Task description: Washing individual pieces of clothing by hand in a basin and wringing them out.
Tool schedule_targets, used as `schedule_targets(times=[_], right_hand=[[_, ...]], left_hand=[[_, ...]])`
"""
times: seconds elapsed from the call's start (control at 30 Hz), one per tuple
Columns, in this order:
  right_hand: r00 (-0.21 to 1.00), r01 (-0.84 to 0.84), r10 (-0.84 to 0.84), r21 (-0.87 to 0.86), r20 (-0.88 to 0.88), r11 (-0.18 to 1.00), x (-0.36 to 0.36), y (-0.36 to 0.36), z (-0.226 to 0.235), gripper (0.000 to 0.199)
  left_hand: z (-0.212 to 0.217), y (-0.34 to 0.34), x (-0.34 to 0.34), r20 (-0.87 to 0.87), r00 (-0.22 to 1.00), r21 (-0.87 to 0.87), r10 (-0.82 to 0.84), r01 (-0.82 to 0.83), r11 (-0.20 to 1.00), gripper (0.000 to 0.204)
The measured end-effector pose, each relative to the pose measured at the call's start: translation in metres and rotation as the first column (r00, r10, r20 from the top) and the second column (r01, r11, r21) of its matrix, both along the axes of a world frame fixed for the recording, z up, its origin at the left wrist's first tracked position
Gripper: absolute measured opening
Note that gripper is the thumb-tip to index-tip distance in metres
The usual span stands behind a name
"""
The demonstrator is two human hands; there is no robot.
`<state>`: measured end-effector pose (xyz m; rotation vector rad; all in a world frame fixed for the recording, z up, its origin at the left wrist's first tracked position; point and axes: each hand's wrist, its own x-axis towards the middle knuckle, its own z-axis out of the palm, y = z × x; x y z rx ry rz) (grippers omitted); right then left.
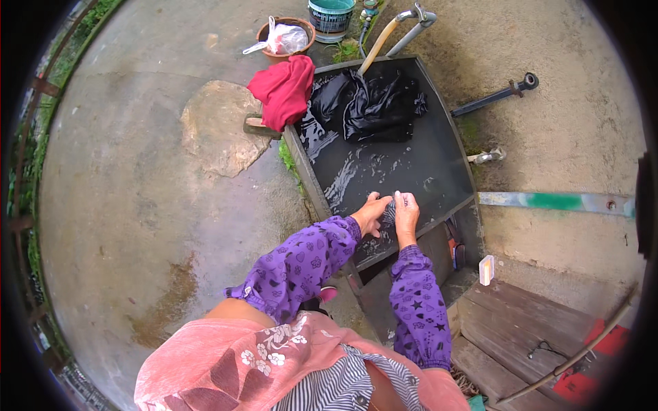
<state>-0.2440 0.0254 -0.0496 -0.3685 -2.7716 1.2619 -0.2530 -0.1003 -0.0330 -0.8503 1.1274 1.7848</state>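
Over the near end of a grey basin of dark water, my left hand and my right hand are close together. A small piece of dark striped cloth shows between them, pinched in the fingers of both. The rest of that cloth is hidden by my hands or the water. Black wet cloth lies bunched at the far end of the basin, partly under the water. Purple patterned sleeves cover both my forearms.
Red cloth hangs over the basin's far left corner. Behind it stand a brown tub holding a white plastic bag and a dark bucket. A hose runs into the basin. Wooden planks lie at the lower right.
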Motion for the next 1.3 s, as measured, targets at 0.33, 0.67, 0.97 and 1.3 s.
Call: schedule_targets(times=[0.33,0.67,0.97,1.3], right_hand=[[0.874,0.310,-0.485,-0.753,-0.015,0.581,0.017,0.012,0.080,0.021],[0.982,-0.061,-0.136,-0.905,-0.129,0.420,0.060,0.026,0.111,0.031],[0.981,-0.126,-0.104,-0.944,-0.165,0.305,0.109,0.083,0.167,0.036],[0.991,-0.081,-0.045,-0.827,-0.127,0.556,0.176,0.128,0.182,0.021]], left_hand=[[0.047,0.032,0.005,-0.141,0.929,0.355,0.341,-0.274,0.894,0.050],[0.097,0.059,0.044,-0.473,0.880,0.345,-0.042,0.229,0.910,0.056],[0.144,0.080,0.091,-0.614,0.627,0.379,-0.479,0.767,0.518,0.037],[0.148,0.140,0.171,-0.580,0.288,-0.398,-0.762,0.716,0.574,0.028]])
